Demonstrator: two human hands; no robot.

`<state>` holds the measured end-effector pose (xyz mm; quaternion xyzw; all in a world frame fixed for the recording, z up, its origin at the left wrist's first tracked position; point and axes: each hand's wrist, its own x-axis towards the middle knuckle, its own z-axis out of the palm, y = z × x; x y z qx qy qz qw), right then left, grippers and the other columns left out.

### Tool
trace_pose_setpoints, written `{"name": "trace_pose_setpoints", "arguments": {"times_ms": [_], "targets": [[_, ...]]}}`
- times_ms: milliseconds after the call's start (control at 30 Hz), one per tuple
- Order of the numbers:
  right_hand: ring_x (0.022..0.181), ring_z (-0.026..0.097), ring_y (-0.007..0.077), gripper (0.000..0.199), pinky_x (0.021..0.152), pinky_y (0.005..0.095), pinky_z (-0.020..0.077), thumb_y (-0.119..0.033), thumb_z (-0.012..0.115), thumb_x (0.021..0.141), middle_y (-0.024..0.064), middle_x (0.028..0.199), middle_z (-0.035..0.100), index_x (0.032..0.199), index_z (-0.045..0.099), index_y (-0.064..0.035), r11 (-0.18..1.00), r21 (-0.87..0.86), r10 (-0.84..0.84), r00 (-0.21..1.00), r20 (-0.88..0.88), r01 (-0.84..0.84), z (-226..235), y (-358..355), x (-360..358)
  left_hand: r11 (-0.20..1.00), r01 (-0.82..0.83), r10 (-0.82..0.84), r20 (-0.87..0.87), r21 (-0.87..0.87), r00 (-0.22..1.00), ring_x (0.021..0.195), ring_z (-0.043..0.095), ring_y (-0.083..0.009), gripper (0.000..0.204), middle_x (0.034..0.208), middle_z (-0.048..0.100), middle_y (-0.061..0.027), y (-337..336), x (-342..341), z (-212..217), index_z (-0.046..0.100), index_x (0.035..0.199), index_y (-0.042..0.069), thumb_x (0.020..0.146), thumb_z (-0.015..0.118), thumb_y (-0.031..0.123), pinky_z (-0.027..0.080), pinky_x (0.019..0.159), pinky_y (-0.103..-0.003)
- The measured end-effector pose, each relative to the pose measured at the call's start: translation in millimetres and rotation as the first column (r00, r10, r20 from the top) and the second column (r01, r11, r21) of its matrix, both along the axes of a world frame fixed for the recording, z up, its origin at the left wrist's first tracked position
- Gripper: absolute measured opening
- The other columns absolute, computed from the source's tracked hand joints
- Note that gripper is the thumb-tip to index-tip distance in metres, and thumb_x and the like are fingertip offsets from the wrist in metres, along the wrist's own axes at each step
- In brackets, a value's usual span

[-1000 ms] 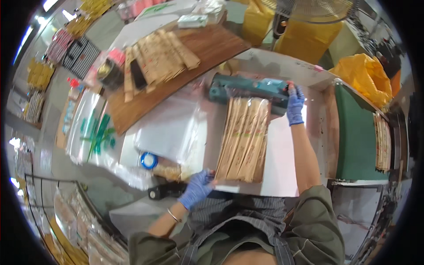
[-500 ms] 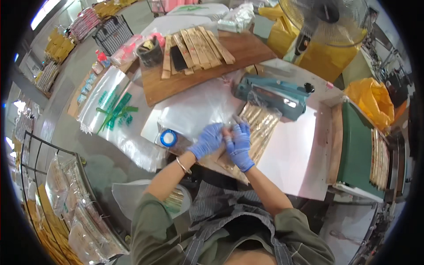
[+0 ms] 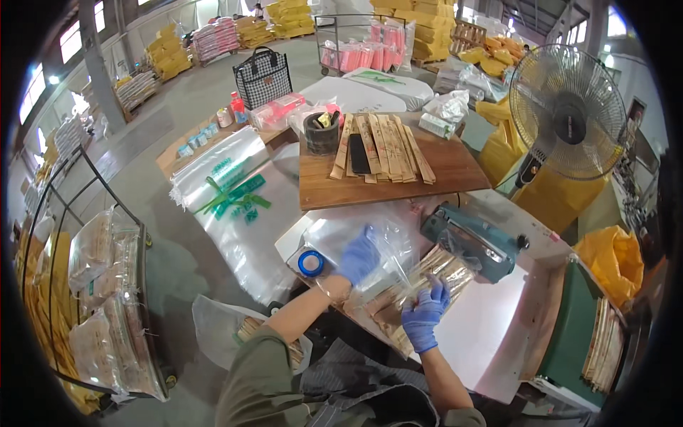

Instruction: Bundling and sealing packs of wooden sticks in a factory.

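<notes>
My right hand [image 3: 425,317], in a blue glove, rests over a clear-bagged pack of flat, light brown strips [image 3: 448,267]. Its fingers look stretched and apart, with the thumb to the left. My left hand [image 3: 359,257], also gloved in blue, reaches over a stack of clear plastic bags [image 3: 334,226]; motion smears its fingers, so its grip does not show. Beside its wrist lies a round blue-rimmed roll [image 3: 311,263]. A teal bench-top machine [image 3: 473,242], perhaps a bag sealer, stands just beyond the pack.
Behind the bags, a brown board [image 3: 320,191] bears loose strips [image 3: 384,146], a black phone [image 3: 359,154] and a dark pot [image 3: 321,136]. A fan [image 3: 568,117] stands at the right. Printed clear bags [image 3: 235,213] hang at the left, near a cart [image 3: 107,285].
My hands have parted: the left moved away over the clear bags, the right stayed by the bagged strips. The head view has tilted up, showing more of the hall.
</notes>
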<state>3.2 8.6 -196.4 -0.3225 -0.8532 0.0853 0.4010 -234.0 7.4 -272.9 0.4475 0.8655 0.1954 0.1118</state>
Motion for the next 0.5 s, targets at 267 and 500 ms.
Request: {"name": "trace_pose_setpoints", "arguments": {"times_ms": [267,500], "targets": [[0.119,0.034,0.0389,0.077,0.101,0.0433,0.0269,-0.026,0.078,0.051,0.0200,0.126,0.040,0.116,0.043,-0.0037,0.916,-0.214,-0.343,0.939,0.019,0.339,-35,159,19,0.922,0.387,-0.387,-0.121,-0.025,0.914,0.079,0.062,-0.0301,0.046,0.136,0.035,-0.0156,-24,75,64,0.053,0.122,0.014,0.076,0.053,0.017,0.052,0.064,-0.039],[0.112,0.047,0.0231,0.056,0.093,0.0322,0.0385,-0.014,0.066,0.074,0.0130,0.124,0.047,0.124,0.043,-0.0010,0.947,-0.159,0.137,0.799,-0.585,-0.278,104,15,149,0.900,0.245,-0.238,-0.067,0.361,0.969,0.078,0.061,-0.0290,0.030,0.124,0.045,-0.0114,-69,144,34,0.055,0.101,0.013,0.074,0.060,0.024,0.052,0.063,-0.037]]}}
